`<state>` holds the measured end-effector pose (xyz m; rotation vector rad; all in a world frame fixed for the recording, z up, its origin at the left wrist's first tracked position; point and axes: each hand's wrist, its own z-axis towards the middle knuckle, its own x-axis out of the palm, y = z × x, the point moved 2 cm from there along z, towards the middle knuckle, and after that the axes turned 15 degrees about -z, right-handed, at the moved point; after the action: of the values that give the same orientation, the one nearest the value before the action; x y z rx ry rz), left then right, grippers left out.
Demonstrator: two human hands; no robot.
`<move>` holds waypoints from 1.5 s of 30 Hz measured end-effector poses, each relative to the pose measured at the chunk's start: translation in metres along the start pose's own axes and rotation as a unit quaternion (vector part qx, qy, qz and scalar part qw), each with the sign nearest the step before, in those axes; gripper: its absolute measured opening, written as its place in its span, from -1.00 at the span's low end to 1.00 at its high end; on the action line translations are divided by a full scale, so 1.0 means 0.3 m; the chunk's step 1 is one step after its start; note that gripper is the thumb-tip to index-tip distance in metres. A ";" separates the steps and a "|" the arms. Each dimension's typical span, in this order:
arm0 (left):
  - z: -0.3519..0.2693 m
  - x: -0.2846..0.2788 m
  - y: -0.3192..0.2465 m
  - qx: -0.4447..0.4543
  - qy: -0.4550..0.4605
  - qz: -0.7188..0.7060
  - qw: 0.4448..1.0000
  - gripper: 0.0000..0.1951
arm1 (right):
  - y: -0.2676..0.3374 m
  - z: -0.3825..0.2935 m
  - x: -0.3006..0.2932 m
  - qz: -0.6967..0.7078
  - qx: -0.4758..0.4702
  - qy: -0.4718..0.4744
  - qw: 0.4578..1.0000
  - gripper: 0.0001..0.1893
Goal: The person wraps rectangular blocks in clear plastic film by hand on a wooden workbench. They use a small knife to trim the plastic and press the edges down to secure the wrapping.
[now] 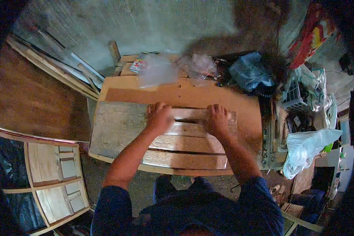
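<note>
My left hand and my right hand grip a narrow wooden board near its two ends, fingers curled over the far edge. A dark, uneven gap parts it from the board nearer to me. Several flat boards lie side by side towards my body, with dark lines between them and light glaring off their faces. To their left, a wide rough-faced wooden panel rests on the worktable. My left hand is partly blurred, and the board's ends are hidden under my hands.
Clear plastic bags and a dark blue plastic bag line the table's back. A plastic crate and a white bag stand at the right. Long timber strips lean at the left, above a panelled wooden frame.
</note>
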<state>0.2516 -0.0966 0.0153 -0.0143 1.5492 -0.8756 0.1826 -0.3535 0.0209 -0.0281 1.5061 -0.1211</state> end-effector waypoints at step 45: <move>-0.044 0.016 0.245 -0.049 -0.106 -0.170 0.978 -0.48 | -0.191 -0.126 0.173 0.184 0.105 -0.122 0.970 -0.53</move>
<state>0.2740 -0.0403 -0.0284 -0.4418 1.4078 -1.0285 0.1443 -0.4133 -0.0276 0.3922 1.2227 0.0221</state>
